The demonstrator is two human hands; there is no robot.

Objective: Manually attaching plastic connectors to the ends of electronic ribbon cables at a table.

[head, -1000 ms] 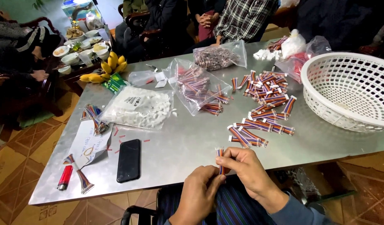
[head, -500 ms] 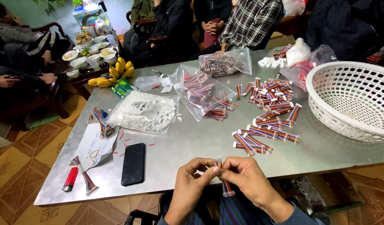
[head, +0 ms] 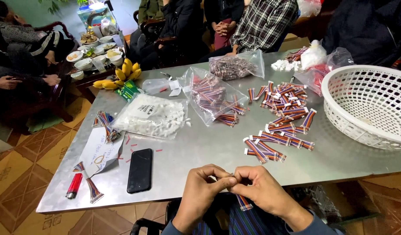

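Both hands (head: 233,185) pinch a mostly hidden striped cable (head: 244,203)

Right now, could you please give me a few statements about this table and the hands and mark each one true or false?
1. Both hands, left hand and right hand, pinch a ribbon cable at the table's near edge. True.
2. The phone lies face up with its screen lit. False: its screen is dark.
3. The white basket stands at the table's right end. True.
4. The red lighter lies inside the basket. False: it lies on the table's near left corner.
5. The bananas lie by the far left corner. True.
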